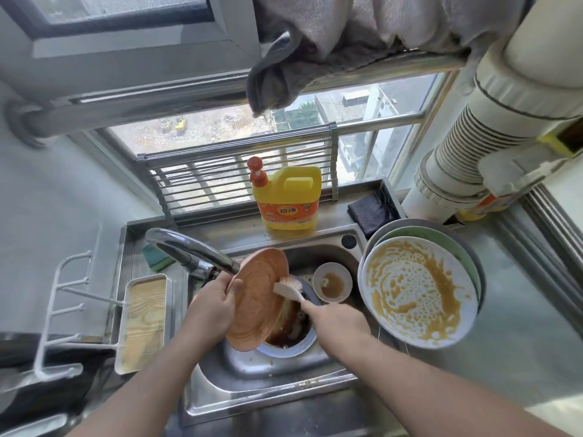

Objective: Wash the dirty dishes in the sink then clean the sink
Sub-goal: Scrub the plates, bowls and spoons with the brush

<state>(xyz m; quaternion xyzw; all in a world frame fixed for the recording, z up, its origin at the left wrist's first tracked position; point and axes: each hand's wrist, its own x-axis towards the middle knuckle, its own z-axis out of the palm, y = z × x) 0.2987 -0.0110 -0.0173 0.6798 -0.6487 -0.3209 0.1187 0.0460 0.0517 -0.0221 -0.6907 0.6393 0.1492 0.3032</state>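
My left hand (210, 307) grips the left edge of an orange plate (257, 298), held tilted over the steel sink (252, 383). My right hand (337, 320) holds the handle of a white dish brush (288, 287), its bristles against the plate's right side. Beneath the plate a dirty bowl (291, 337) with dark residue sits in the sink. A small white bowl (332, 282) with brown sauce lies further back. On the right rim, a white plate (416, 291) smeared with yellow foam tops a stack of plates. The faucet (192, 250) reaches over from the left.
A yellow detergent bottle (288, 197) stands behind the sink by a metal rack (220, 181). A green sponge (156, 257) and a wood-bottomed tray (145, 320) lie left. A dark cloth (370, 209) sits back right. White pipes (492, 130) rise on the right.
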